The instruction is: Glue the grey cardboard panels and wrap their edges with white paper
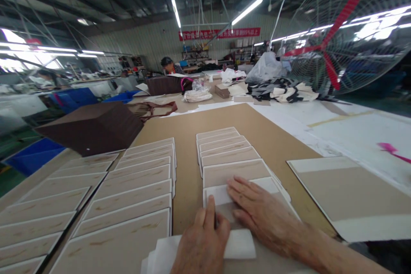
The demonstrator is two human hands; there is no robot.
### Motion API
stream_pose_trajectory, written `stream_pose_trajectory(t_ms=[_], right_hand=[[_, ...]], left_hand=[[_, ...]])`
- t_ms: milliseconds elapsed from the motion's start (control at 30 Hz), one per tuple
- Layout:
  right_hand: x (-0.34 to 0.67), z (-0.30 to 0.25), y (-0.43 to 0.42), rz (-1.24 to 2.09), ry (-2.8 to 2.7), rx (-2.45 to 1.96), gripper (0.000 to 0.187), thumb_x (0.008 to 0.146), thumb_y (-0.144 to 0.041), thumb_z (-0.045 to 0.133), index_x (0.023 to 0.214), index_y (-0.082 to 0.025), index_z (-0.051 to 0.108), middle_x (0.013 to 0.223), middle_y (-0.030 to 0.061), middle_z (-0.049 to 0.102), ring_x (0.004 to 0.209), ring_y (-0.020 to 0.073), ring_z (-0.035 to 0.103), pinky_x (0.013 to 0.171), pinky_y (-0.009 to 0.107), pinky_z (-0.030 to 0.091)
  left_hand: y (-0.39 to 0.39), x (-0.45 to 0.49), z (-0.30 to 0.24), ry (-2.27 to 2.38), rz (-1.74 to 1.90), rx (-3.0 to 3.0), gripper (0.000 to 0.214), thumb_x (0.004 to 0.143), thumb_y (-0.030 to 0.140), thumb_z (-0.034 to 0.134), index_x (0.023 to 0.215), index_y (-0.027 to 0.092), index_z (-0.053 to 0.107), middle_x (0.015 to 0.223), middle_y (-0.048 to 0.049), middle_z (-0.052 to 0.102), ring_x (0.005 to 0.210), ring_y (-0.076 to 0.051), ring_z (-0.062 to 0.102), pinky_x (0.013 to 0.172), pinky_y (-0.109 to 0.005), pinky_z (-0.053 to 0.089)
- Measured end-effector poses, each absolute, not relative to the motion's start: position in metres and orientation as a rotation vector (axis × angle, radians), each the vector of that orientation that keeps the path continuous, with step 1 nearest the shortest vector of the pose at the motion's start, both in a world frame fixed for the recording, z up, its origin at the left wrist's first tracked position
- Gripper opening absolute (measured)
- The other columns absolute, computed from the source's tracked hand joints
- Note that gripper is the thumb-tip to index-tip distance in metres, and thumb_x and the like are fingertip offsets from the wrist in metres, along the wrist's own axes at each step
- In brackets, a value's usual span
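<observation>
My right hand point(260, 209) lies flat, fingers stretched out, on a beige panel with a white band point(218, 195) along its far edge. Beside it, my left hand point(204, 237) presses its index fingertip onto the left end of that band. The left thumb and other fingers are closed around a small dark thing, mostly hidden. Under the left hand runs a white folded strip point(240, 244), with more white layers point(162, 250) to its left. Beyond the hands, similar beige panels with white edges point(229, 171) lie in an overlapping row.
Left of my hands, overlapping rows of beige panels point(128, 235) carry brownish smears. A tall dark brown stack point(96, 126) stands behind them. To the right lies a larger beige panel point(356, 197). A fan with red blades point(324, 47) stands beyond. Another person point(171, 66) is farther back.
</observation>
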State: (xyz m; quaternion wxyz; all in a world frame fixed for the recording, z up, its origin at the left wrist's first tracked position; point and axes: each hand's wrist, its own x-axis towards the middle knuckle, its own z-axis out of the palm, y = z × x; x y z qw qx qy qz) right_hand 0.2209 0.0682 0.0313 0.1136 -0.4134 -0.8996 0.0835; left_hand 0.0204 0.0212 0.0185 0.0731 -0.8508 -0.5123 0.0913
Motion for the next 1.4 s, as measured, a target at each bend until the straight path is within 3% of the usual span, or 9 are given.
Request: stream_pose_trajectory(t_ms=[233, 433, 533, 700, 833, 933, 1167, 1300, 1400], right_hand=[[0.246, 0.006, 0.050, 0.249, -2.530, -1.448, 0.064, 0.095, -0.041, 0.048, 0.150, -0.010, 0.035, 0.156, 0.0132, 0.024, 0.144, 0.0290, 0.023, 0.117, 0.053, 0.025], [0.292, -0.011, 0.034, -0.098, -2.255, -1.824, 0.065, 0.097, -0.050, 0.038, 0.143, -0.005, 0.047, 0.151, 0.0153, 0.036, 0.140, 0.0318, 0.034, 0.114, 0.053, 0.033], [0.288, -0.015, 0.012, -0.252, -2.354, -1.577, 0.065, 0.093, -0.047, 0.046, 0.143, -0.006, 0.046, 0.151, 0.0150, 0.037, 0.139, 0.0326, 0.035, 0.109, 0.049, 0.042], [0.258, -0.029, -0.015, -0.550, -2.580, -0.954, 0.076, 0.073, -0.012, 0.059, 0.147, -0.013, 0.042, 0.147, 0.0127, 0.044, 0.131, 0.0333, 0.047, 0.101, 0.044, 0.049], [0.253, -0.030, -0.015, -0.614, -2.588, -0.925, 0.069, 0.071, -0.029, 0.066, 0.134, -0.005, 0.055, 0.141, 0.0214, 0.050, 0.125, 0.0398, 0.052, 0.097, 0.047, 0.051], [0.260, -0.028, -0.014, -0.646, -2.559, -0.903, 0.066, 0.072, -0.025, 0.061, 0.135, -0.006, 0.055, 0.139, 0.0186, 0.053, 0.125, 0.0355, 0.053, 0.098, 0.043, 0.051], [0.277, -0.014, -0.026, -0.388, -2.279, -0.961, 0.078, 0.072, -0.005, 0.044, 0.150, -0.011, 0.037, 0.149, 0.0101, 0.044, 0.138, 0.0235, 0.040, 0.111, 0.035, 0.039], [0.306, 0.013, -0.033, 0.094, -1.637, -1.390, 0.040, 0.092, -0.023, 0.049, 0.128, -0.016, 0.063, 0.129, 0.0083, 0.064, 0.120, 0.0277, 0.058, 0.103, 0.036, 0.048], [0.340, 0.022, -0.027, 0.458, -0.674, -1.500, 0.036, 0.087, -0.042, 0.063, 0.111, -0.016, 0.071, 0.111, 0.0084, 0.073, 0.115, 0.0332, 0.061, 0.097, 0.039, 0.052]], left_hand=[[0.020, 0.015, 0.019, -1.568, 0.190, -2.632, 0.046, 0.082, 0.006, 0.046, 0.126, 0.017, 0.055, 0.150, -0.0227, 0.037, 0.116, -0.030, 0.054, 0.091, -0.041, 0.052], [0.019, 0.018, 0.023, -1.640, 0.153, -2.646, 0.048, 0.077, 0.005, 0.049, 0.124, 0.014, 0.057, 0.151, -0.0247, 0.034, 0.123, -0.032, 0.050, 0.099, -0.046, 0.047], [0.021, 0.018, 0.025, -1.638, 0.138, -2.678, 0.045, 0.077, 0.006, 0.049, 0.121, 0.013, 0.058, 0.151, -0.0236, 0.036, 0.125, -0.033, 0.050, 0.099, -0.047, 0.047], [0.023, 0.013, 0.040, -1.781, 0.046, -2.678, 0.048, 0.079, -0.001, 0.039, 0.119, 0.017, 0.058, 0.152, -0.0132, 0.039, 0.128, -0.024, 0.051, 0.106, -0.039, 0.043], [0.021, -0.001, 0.057, -1.900, -0.272, -2.655, 0.047, 0.081, -0.001, 0.034, 0.117, 0.018, 0.057, 0.154, -0.0105, 0.036, 0.130, -0.019, 0.050, 0.108, -0.036, 0.041], [0.025, -0.018, 0.063, -1.770, -0.650, -2.628, 0.042, 0.085, 0.006, 0.029, 0.112, 0.018, 0.058, 0.146, -0.0109, 0.045, 0.130, -0.021, 0.050, 0.109, -0.042, 0.042], [0.043, -0.034, 0.077, -1.713, -0.992, -2.524, 0.035, 0.087, 0.023, 0.035, 0.115, 0.021, 0.056, 0.113, -0.0084, 0.065, 0.101, -0.023, 0.065, 0.088, -0.039, 0.054], [0.043, -0.035, 0.076, -1.786, -0.908, -2.579, 0.027, 0.089, 0.026, 0.033, 0.101, 0.023, 0.056, 0.087, -0.0033, 0.067, 0.084, -0.022, 0.067, 0.076, -0.032, 0.053], [0.043, -0.038, 0.072, -1.855, -0.796, -2.596, 0.023, 0.087, 0.026, 0.034, 0.093, 0.024, 0.055, 0.079, -0.0022, 0.067, 0.077, -0.022, 0.067, 0.071, -0.031, 0.052]])
